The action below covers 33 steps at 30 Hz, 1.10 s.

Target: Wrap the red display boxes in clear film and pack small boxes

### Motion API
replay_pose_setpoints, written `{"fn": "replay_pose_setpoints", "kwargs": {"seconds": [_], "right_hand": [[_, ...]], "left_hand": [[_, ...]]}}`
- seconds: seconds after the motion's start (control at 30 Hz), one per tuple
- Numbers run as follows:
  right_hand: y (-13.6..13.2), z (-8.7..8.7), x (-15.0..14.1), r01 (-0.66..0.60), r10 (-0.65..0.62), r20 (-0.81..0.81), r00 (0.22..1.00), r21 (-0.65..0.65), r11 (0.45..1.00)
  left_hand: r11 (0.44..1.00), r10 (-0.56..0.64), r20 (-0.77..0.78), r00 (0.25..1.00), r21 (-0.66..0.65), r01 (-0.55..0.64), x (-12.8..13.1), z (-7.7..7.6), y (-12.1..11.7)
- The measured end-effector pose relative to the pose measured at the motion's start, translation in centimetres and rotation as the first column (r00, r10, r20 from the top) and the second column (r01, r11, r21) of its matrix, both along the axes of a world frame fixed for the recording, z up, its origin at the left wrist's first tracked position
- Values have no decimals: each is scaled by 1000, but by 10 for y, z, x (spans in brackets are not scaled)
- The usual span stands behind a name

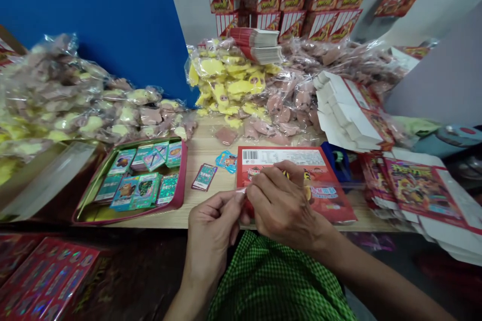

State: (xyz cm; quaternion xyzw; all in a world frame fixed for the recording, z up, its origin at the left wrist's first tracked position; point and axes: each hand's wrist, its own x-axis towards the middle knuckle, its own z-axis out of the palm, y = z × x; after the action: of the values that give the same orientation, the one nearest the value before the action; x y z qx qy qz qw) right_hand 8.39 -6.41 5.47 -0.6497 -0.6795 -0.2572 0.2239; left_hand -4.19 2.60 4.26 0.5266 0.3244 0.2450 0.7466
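My left hand and my right hand meet above the table's front edge, both pinching a small clear plastic wrapper with something red inside. My right hand partly covers a flat red printed carton with a white barcode panel, and its fingers sit just over it. Left of my hands lie a loose trading card and a small blue card. Further left, a red-rimmed tin tray holds several green and blue cards.
Heaps of bagged pink and yellow packets cover the table's back. Stacked red display boxes rise behind them. Folded white-and-red box blanks and a blue tape dispenser stand right. Red boxes sit below left, beyond the table edge.
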Motion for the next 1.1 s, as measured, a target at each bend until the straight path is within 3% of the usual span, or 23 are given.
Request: {"fn": "replay_pose_setpoints", "kwargs": {"seconds": [0.27,0.47,0.53,0.63,0.77,0.87,1.0,1.1], "right_hand": [[0,2,2,1,-5,-89,996,-41,999],[1,19,5,-141,81,-436,896,-107,984],[2,24,4,-121,44,-370,928,-187,975],[3,30,3,-62,20,-145,989,-286,956],[5,34,0,-54,75,54,996,-315,948],[7,35,-1,-63,97,85,992,-338,939],[6,30,3,-73,8,-183,983,-350,934],[6,23,9,-42,-141,-458,878,-366,930]], "left_hand": [[1000,20,22,1000,14,-20,-3,-12,-1],[989,42,47,998,138,-48,-3,-13,-7],[976,46,32,998,213,-52,-3,-10,-8],[933,65,-11,998,356,-56,-3,-7,-10],[872,84,-40,996,487,-54,-4,-9,-12],[842,84,-36,996,537,-52,-5,-13,-12],[861,89,-57,994,506,-48,-2,-13,-12],[893,83,-48,995,447,-53,1,-10,-12]]}}
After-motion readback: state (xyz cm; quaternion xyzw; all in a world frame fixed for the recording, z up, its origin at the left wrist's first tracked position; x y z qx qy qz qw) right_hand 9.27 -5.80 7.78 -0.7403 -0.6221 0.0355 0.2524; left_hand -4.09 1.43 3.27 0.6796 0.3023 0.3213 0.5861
